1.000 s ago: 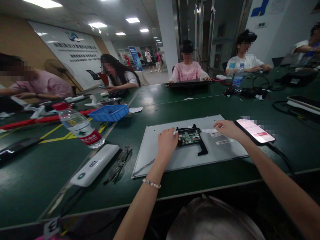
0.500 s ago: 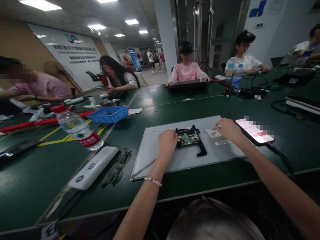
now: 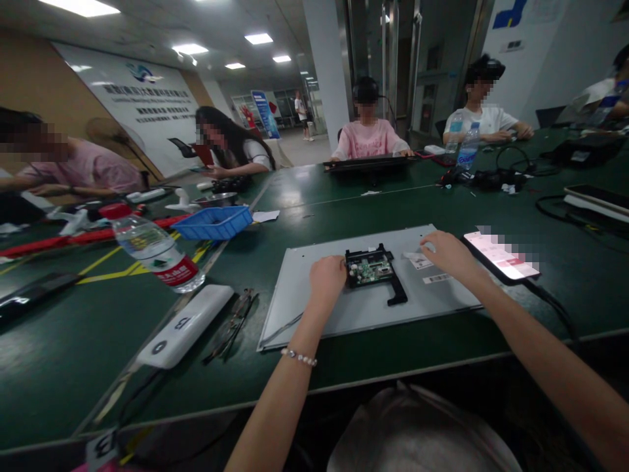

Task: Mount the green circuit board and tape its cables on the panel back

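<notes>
A grey flat display panel lies back side up on the table in front of me. On its middle sits a green circuit board in a black bracket. At the bracket's left edge, my left hand has its fingers closed; what is between them is hidden. A thin cable runs along the panel and passes under my left wrist. My right hand is over the panel's far right edge, beside a paper label, its fingers loosely bent with a gap to the thumb and nothing visible in them.
Right of the panel is a lit phone with a cable. To the left are a white power bank, glasses, a water bottle and a blue tray. Several people sit around the table, one behind a black screen.
Both hands stay almost in place, the left shifted very slightly left. The panel, board and bracket have not moved. The view has tilted slightly.
</notes>
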`<state>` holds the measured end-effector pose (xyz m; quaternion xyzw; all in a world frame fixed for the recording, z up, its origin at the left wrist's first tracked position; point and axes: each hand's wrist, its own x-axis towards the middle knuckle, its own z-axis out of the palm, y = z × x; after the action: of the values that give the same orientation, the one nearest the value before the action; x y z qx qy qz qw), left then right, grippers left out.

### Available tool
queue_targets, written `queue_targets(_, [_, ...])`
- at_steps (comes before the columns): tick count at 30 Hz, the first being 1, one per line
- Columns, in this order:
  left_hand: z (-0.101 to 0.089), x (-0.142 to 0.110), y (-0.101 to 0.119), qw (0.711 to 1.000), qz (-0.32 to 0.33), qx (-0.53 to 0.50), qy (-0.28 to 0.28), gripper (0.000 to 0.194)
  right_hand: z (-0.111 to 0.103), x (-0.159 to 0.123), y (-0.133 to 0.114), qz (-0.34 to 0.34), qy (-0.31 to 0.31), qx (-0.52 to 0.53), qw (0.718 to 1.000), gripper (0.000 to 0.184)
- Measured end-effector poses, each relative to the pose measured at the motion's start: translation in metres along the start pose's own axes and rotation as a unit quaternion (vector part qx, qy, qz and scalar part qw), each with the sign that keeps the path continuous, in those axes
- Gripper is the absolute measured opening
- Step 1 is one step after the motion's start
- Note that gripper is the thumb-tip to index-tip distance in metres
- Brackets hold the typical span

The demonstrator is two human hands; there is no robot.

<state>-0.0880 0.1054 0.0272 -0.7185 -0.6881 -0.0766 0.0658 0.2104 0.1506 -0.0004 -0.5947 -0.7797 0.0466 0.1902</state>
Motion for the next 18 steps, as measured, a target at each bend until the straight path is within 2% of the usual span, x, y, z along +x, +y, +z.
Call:
queue_targets(4, [0.0016,0.0008,-0.0022,1.0,-0.014,-0.014,0.009,0.032,-0.0019,-0.0013,-0.0055,-0.011,-0.002,-0.002,1.0,0.03])
queue_targets(12, [0.0043,0.0066,-0.0031,0.993,-0.035,-0.081,0.076,0.031,-0.0039,-0.0027,-0.0098,-0.004,-0.015,0.002,1.0,0.029])
queue_targets(18, [0.0036,0.0075,0.0029,0.984,-0.035,-0.156,0.074,0.03,-0.0031,-0.0006,-0.0111,-0.01,-0.021,0.001,1.0,0.028])
